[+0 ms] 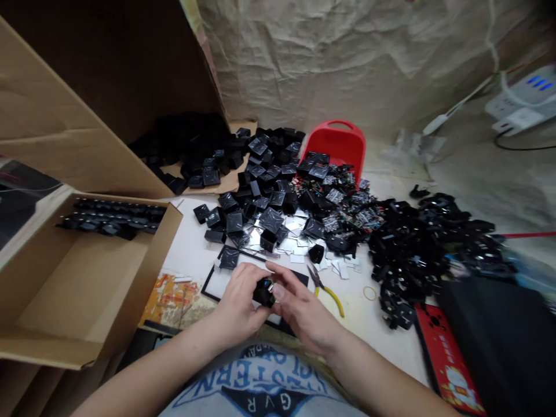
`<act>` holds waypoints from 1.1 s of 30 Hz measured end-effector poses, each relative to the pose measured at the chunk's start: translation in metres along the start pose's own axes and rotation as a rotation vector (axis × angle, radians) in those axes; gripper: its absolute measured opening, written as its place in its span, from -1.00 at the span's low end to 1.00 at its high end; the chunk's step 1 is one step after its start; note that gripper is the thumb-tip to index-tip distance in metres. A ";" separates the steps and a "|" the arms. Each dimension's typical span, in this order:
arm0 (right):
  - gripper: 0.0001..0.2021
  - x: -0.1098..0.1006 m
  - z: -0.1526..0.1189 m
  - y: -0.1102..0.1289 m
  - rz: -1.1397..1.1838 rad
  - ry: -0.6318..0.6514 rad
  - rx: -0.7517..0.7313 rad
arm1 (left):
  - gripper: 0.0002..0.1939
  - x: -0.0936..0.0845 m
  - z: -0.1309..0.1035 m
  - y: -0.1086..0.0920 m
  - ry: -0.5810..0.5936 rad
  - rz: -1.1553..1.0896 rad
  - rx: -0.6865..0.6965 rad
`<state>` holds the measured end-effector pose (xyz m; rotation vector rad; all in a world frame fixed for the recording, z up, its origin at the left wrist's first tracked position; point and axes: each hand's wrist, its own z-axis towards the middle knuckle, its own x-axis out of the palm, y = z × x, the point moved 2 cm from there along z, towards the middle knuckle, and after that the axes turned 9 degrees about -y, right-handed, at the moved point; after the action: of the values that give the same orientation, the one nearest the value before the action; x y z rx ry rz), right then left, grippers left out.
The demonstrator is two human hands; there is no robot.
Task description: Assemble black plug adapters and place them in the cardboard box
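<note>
Close to my body, my left hand (243, 296) has its fingers wrapped round a small black plastic housing (263, 293). Thumb and fingers of my right hand (299, 304) close on the same housing from the other side. A bit of blue and a pale or metallic part show at its open side; the fingers cover much of it. Beneath both hands lies a black-framed white board (214, 284). Just beyond the left fingers sits a square black housing (229, 257). Right of my right hand lie pliers (332, 298) with yellow handles.
Loose black housings (271, 174) are heaped behind the hands, beside silvery plates (297, 246) and a red scoop (356, 147) with small electronic parts. Black plug-like parts (408, 249) are piled right, near a red box (449, 359). A cardboard box (99, 278) holding rows of black pieces stands left.
</note>
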<state>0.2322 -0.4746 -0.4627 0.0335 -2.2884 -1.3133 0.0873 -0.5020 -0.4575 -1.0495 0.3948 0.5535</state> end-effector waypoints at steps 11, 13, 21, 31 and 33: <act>-0.66 -0.013 0.008 0.025 -0.295 -0.107 -0.099 | -0.55 0.011 0.000 0.000 0.117 0.091 -0.182; -0.64 -0.011 0.008 0.027 -0.259 -0.097 -0.054 | -0.56 0.011 0.001 0.001 0.125 0.070 -0.218; -0.67 -0.002 0.007 0.024 -0.197 -0.169 -0.138 | -0.57 0.006 0.001 0.003 0.091 -0.045 -0.359; -0.65 -0.002 0.005 0.017 -0.239 -0.148 -0.092 | -0.54 0.007 -0.005 0.004 0.056 0.015 -0.256; -0.66 -0.003 0.006 0.017 -0.213 -0.149 -0.100 | -0.54 0.006 -0.004 0.004 0.052 0.019 -0.241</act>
<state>0.2360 -0.4596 -0.4530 0.1539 -2.3918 -1.5851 0.0898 -0.5026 -0.4655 -1.2950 0.3907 0.6024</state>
